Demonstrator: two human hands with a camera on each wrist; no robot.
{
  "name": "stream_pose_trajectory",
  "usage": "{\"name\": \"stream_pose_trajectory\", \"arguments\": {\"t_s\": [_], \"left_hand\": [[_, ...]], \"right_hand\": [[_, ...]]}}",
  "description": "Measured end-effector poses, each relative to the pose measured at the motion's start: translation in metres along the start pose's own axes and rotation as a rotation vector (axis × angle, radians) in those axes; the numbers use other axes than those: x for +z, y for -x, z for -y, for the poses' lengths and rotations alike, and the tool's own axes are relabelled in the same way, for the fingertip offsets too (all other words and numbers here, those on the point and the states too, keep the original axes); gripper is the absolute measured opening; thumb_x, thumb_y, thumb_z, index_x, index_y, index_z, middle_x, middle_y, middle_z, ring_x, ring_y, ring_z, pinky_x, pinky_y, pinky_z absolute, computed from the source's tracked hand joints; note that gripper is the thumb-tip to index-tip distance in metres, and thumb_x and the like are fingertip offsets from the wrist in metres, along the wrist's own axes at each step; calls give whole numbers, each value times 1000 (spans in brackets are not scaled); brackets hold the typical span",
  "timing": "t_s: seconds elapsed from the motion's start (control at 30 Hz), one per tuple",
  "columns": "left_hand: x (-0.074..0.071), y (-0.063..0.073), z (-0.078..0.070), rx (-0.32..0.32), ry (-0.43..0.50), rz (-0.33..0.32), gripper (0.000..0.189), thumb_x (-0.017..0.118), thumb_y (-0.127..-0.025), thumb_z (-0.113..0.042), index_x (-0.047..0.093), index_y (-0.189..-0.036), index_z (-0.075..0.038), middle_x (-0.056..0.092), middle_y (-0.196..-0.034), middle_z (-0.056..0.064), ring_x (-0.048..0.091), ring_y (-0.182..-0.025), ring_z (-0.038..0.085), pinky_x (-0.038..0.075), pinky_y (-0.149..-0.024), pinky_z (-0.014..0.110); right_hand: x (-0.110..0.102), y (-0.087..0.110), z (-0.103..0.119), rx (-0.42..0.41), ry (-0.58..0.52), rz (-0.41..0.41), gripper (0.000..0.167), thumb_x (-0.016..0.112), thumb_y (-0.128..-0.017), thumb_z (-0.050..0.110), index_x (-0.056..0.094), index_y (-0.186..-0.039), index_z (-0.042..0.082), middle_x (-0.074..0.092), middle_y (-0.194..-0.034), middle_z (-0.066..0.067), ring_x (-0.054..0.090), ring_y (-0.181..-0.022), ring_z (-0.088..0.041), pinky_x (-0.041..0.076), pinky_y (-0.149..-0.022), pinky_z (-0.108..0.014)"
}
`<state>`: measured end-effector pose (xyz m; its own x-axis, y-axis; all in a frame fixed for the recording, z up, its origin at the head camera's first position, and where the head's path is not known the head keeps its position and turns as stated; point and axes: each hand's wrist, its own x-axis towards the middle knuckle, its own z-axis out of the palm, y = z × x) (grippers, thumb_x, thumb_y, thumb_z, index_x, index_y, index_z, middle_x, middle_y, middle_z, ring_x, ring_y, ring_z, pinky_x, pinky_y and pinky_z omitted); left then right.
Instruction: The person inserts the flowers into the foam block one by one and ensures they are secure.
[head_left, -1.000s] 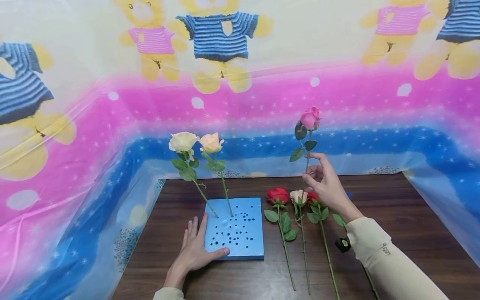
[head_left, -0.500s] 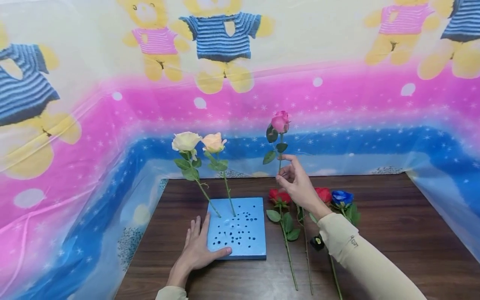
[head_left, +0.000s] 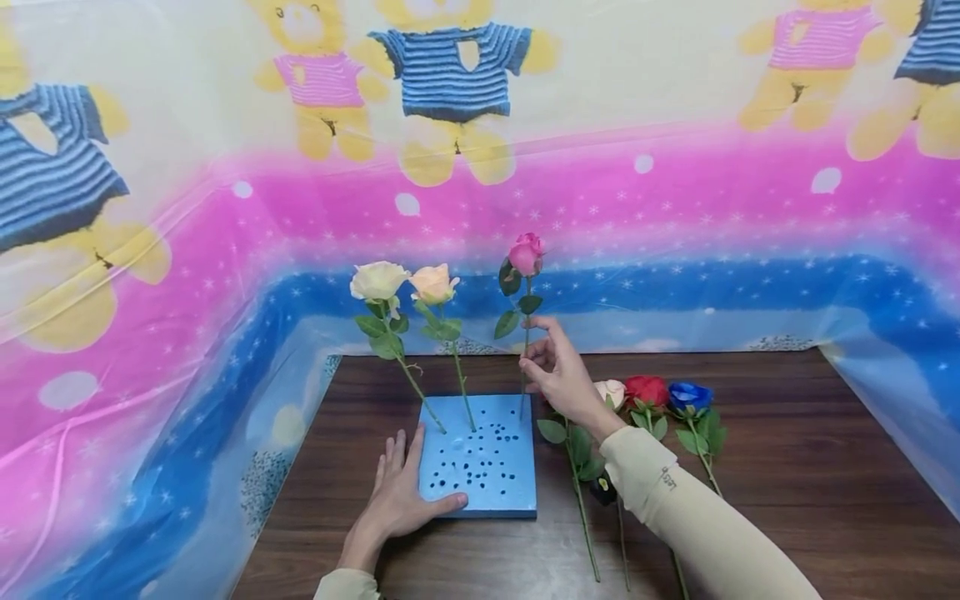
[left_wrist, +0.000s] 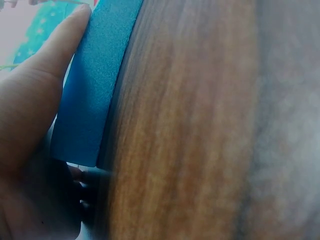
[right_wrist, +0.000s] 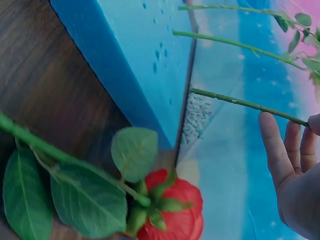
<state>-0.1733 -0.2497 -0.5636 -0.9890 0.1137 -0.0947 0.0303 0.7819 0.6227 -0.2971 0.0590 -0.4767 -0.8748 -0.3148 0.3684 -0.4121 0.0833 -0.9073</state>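
- Pink rose [head_left: 526, 254]: upright in the air, bloom up, its stem's lower end over the far right part of the board [head_left: 521, 497]; whether the tip touches the surface, I cannot tell.
- Right hand [head_left: 562, 372]: thumb and fingers pinch the stem below the leaves.
- Left hand [head_left: 402, 496]: fingers fairly straight along the board's left side, thumb spread away from them and resting at the near edge.
- Board: blue, flat on the table [head_left: 780, 450], dotted with small holes.
- White rose [head_left: 378, 281] and peach rose [head_left: 433, 285]: both stand in the board, leaning left, blooms side by side.
- Right of the board on the table: cream rose [head_left: 611, 390], red rose [head_left: 647, 390] and blue rose [head_left: 690, 397], partly behind the right arm.
- Nearest the board's right side: another red bloom [right_wrist: 172, 212], seen in the right wrist view.
- Behind: a cloth [head_left: 450, 225] printed with bears.
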Motion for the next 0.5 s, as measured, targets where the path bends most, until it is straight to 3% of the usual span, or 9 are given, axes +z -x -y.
{"name": "stream_pose_trajectory", "arguments": {"t_s": [0.27,0.5], "left_hand": [[-1,0,0,-4,4,2,137,87,-86,-71,6,-181,-16,0,-183,33,-6,-170,52,1,-135,71],[0,-1,1,-6,-4,-1,137,87,-85,-72,7,-181,-16,1,-183,32,-5,-170,51,2,-135,71]], "right_hand": [[15,-3,-10,31,-13,30,51,63,-113,5,48,-158,24,66,-116,-22,69,-101,-41,66,-81,-67],[25,-5,-15,43,-3,41,53,63,-114,4,46,-161,21,66,-116,-19,70,-102,-43,69,-79,-56]]}}
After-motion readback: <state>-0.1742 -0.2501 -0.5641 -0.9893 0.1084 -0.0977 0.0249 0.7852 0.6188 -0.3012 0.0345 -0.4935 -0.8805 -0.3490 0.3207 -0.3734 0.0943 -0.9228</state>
